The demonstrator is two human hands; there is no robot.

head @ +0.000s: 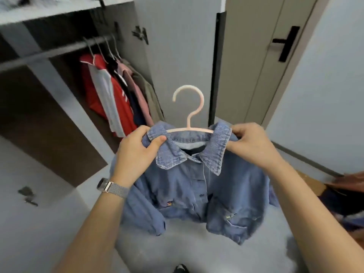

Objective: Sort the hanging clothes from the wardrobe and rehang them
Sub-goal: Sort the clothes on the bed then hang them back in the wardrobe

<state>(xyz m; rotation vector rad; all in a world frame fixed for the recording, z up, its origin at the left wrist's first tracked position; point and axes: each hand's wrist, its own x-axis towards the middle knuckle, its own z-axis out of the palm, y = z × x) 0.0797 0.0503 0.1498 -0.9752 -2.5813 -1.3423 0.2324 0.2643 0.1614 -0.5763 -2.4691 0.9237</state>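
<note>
A blue denim jacket (197,194) hangs on a pale pink hanger (190,107) in front of me, its hook pointing up. My left hand (136,148) grips the jacket's left shoulder, thumb pressed on the collar. My right hand (252,144) pinches the right collar and shoulder. In the open wardrobe at the upper left, several garments (118,91) hang from the rail (49,54): a red and white one, a dark one, a pink one and an olive one.
The wardrobe door (177,46) stands open behind the hanger. A closed door with a black handle (285,44) is at the right. Dark clothes (346,203) lie in a heap at the right edge. Grey floor lies below.
</note>
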